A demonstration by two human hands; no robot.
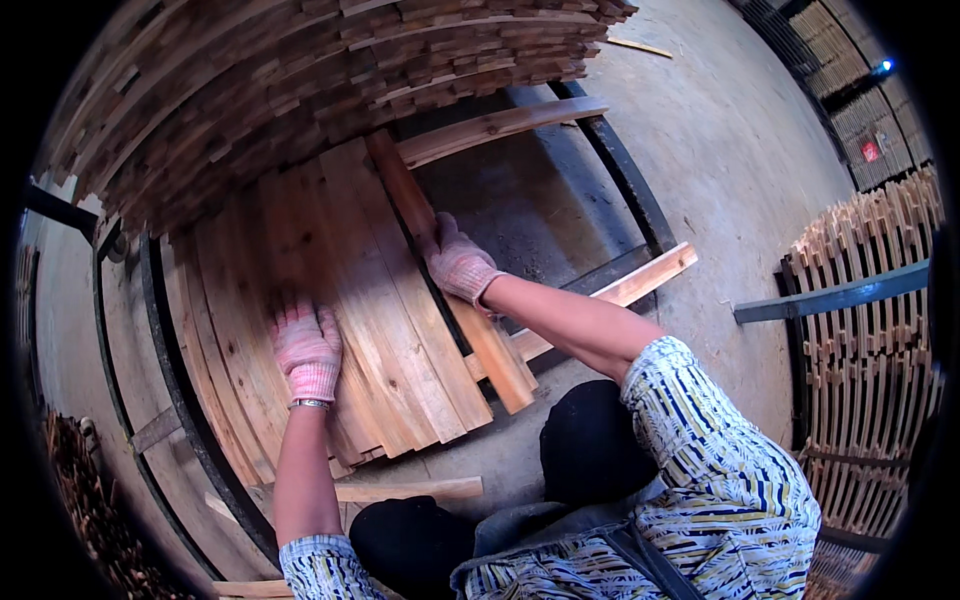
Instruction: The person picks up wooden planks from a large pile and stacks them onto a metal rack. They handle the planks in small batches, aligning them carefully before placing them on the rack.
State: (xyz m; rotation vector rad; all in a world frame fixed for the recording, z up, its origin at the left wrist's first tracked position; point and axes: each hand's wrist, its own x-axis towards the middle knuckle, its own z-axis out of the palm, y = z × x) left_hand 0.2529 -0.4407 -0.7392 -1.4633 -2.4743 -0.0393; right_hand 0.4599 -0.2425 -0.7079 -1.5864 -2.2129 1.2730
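Several wooden boards [385, 330] lie side by side in a layer in front of me, running away from my body. My left hand [305, 345], in a pink-and-white knitted glove, rests flat on them with its fingers stretched out. At the right edge of the layer, my right hand [458, 262], gloved the same way, grips a single narrow board [497, 355]. A dark gap separates this board from its neighbours. Some of my right fingertips are hidden.
Crosswise wooden strips [645, 277] support the layer on a dark metal frame [630, 180]. A tall stack of boards [330, 80] rises just beyond. More slatted stacks [865, 390] stand at the right, with a blue-grey bar [840, 293] before them. Concrete floor [715, 170] shows between.
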